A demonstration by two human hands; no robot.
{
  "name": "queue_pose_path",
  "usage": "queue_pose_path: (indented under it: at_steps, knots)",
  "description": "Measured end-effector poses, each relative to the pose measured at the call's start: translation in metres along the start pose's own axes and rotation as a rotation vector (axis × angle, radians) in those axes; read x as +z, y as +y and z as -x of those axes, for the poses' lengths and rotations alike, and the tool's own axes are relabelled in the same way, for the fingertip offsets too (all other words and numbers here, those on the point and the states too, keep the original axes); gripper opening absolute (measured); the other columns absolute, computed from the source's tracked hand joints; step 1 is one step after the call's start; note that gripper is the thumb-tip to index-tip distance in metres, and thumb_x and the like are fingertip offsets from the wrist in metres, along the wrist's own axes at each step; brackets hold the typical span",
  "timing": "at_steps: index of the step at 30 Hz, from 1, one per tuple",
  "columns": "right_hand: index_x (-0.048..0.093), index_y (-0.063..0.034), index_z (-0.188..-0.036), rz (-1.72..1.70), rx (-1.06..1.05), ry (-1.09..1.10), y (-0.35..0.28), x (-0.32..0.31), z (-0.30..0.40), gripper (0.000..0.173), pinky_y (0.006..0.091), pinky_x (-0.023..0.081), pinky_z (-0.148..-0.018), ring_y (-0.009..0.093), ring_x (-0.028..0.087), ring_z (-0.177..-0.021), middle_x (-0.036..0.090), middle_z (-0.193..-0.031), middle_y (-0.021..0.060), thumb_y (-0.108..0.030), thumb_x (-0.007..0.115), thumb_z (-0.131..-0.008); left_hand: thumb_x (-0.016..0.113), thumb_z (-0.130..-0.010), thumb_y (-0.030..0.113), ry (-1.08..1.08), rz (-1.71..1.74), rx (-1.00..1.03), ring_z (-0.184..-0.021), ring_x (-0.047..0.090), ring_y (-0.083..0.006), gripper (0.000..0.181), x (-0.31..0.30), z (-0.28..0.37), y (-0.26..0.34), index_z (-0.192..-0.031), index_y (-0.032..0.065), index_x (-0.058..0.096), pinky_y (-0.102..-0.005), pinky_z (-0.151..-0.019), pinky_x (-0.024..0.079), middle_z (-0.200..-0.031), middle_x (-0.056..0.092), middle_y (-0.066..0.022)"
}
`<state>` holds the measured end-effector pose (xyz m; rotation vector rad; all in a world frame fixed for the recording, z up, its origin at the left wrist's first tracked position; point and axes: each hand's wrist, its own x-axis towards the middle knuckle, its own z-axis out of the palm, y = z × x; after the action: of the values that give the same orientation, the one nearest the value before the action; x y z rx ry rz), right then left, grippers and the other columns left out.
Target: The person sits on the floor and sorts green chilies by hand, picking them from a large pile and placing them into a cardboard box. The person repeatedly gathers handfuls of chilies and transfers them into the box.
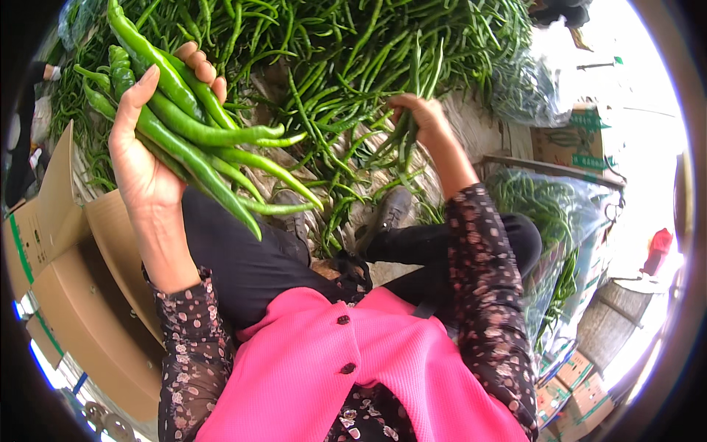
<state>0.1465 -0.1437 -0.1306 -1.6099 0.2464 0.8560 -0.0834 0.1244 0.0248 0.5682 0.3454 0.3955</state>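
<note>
My left hand (160,138), raised at the upper left, is closed around a bundle of long green chili peppers (193,130); their ends fan out to the lower right. In my right hand (422,116), right of the middle, are several thinner green peppers (409,138), some pointing up and some hanging below the fingers. Beyond both hands spreads a large heap of green peppers (342,44) on a wrinkled pale sheet (464,119). More peppers lie scattered around my shoes, between the two hands.
An open cardboard box (83,309) stands at my left. To my right are a clear plastic bag of peppers (536,204) beside a metal bar (552,170), and another bag (525,88). Printed cartons (580,392) and a grey container (616,320) stand at the lower right. A person's dark-clothed leg (22,132) shows at the far left.
</note>
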Motion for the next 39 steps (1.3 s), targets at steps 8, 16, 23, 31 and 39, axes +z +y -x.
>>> queue_pose_path:
  at_steps: [8, 16, 23, 31, 39]
  knots:
    - [0.062, 0.0021, -0.07, -0.218, 0.112, 0.605, 0.129, 0.072, -0.128, 0.023, 0.0315, 0.045, -0.048, 0.018, 0.054, -0.048, 0.062, -0.067, 0.0078, -0.011, 0.08, -0.063, 0.057, -0.089, 0.023, 0.057, 0.005, 0.032, -0.098, 0.056, -0.025, 0.05, -0.011, 0.001, 0.009, -0.124, -0.0115, 0.045, -0.038, -0.089, 0.047, -0.107, 0.057, -0.0182]
    - [0.061, 0.0007, -0.076, -0.184, -0.063, 0.371, 0.113, 0.025, -0.068, 0.018, 0.0284, 0.046, -0.048, 0.017, 0.055, -0.048, 0.061, -0.065, 0.0088, -0.007, 0.074, -0.067, 0.056, -0.089, 0.023, 0.092, -0.046, 0.033, -0.099, 0.054, -0.022, 0.054, -0.006, -0.002, 0.007, -0.128, -0.0114, 0.04, -0.0374, -0.087, 0.048, -0.108, 0.055, -0.017]
    - [0.067, 0.0003, -0.079, 0.287, -0.228, 0.385, 0.055, 0.062, -0.119, 0.019, 0.0285, 0.046, -0.051, 0.013, 0.057, -0.052, 0.064, -0.066, 0.0046, -0.015, 0.072, -0.069, 0.058, -0.089, 0.016, -0.002, -0.049, -0.023, -0.099, 0.05, -0.0199, 0.058, 0.009, -0.003, 0.003, -0.134, -0.0069, 0.029, -0.0361, -0.091, 0.048, -0.111, 0.045, -0.0123]
    - [0.062, 0.0033, -0.075, -0.142, -0.009, 0.342, 0.056, 0.086, -0.147, 0.018, 0.028, 0.044, -0.048, 0.016, 0.056, -0.053, 0.063, -0.071, 0.0078, 0.0, 0.077, -0.066, 0.056, -0.09, 0.016, 0.052, -0.05, 0.0, -0.099, 0.05, -0.0208, 0.055, 0.003, -0.003, 0.006, -0.133, -0.0077, 0.031, -0.0369, -0.091, 0.049, -0.111, 0.045, -0.0133]
    - [0.065, -0.0028, -0.097, -0.256, -0.531, 0.326, 0.013, 0.034, -0.001, 0.028, 0.027, 0.047, -0.069, 0.015, 0.057, -0.076, 0.065, -0.088, 0.0044, -0.01, 0.076, -0.073, 0.056, -0.09, 0.017, -0.013, -0.041, -0.036, -0.1, 0.051, -0.0204, 0.057, 0.003, -0.002, 0.001, -0.134, -0.0081, 0.03, -0.0367, -0.091, 0.049, -0.113, 0.048, -0.0139]
